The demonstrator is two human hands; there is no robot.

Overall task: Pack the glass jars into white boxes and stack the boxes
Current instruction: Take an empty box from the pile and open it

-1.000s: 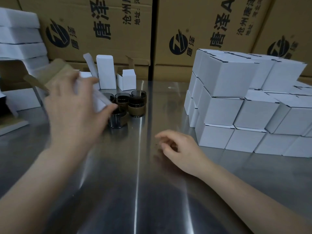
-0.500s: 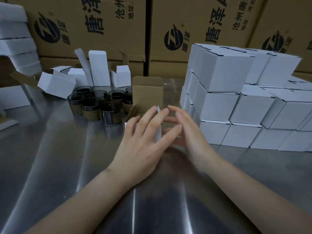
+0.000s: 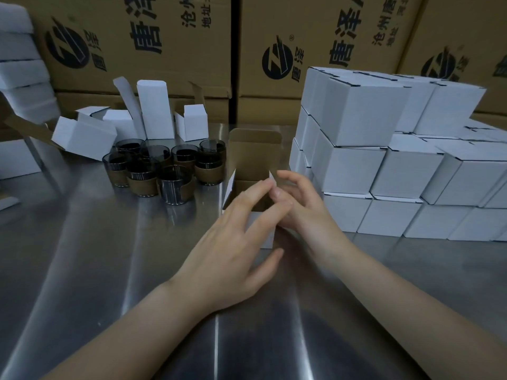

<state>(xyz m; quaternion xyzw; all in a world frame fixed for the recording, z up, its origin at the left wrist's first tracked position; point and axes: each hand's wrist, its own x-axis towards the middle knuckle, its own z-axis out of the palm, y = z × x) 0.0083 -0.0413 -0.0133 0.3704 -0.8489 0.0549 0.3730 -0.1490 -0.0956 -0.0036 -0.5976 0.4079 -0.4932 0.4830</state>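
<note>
Head view: I count one open box [image 3: 255, 160], upright on the bench [image 3: 109, 256] with its lid flap standing up at the back and its two side flaps raised. The jars [image 3: 174, 187] sit in one tight cluster. I make it about eight, though they overlap and a couple at the right may be stacked, so I can't be exact. Each is dark glass with a brown band around it.

The box is right between my two hands. My left hand [image 3: 233, 237] lies across its front wall, with fingers nearly straight and spread, fingertips up at the right top corner and thumb out low near the base. It rests on the box rather than gripping it. My right hand [image 3: 300, 207] is against the box's right side with fingers curled. Its tips meet those of the left hand by the right flap, and I can't tell whether it actually pinches anything. The jars are just left of the box, apart from both hands.

Behind the jars are about five loose boxes [image 3: 155, 111], some upright, one lying on its side. On the right, just beside my right hand, a stack [image 3: 356, 165] of closed boxes rises three tiers. A white pile [image 3: 22, 72] sits far left, and printed brown cartons [image 3: 164, 37] wall off the back.
</note>
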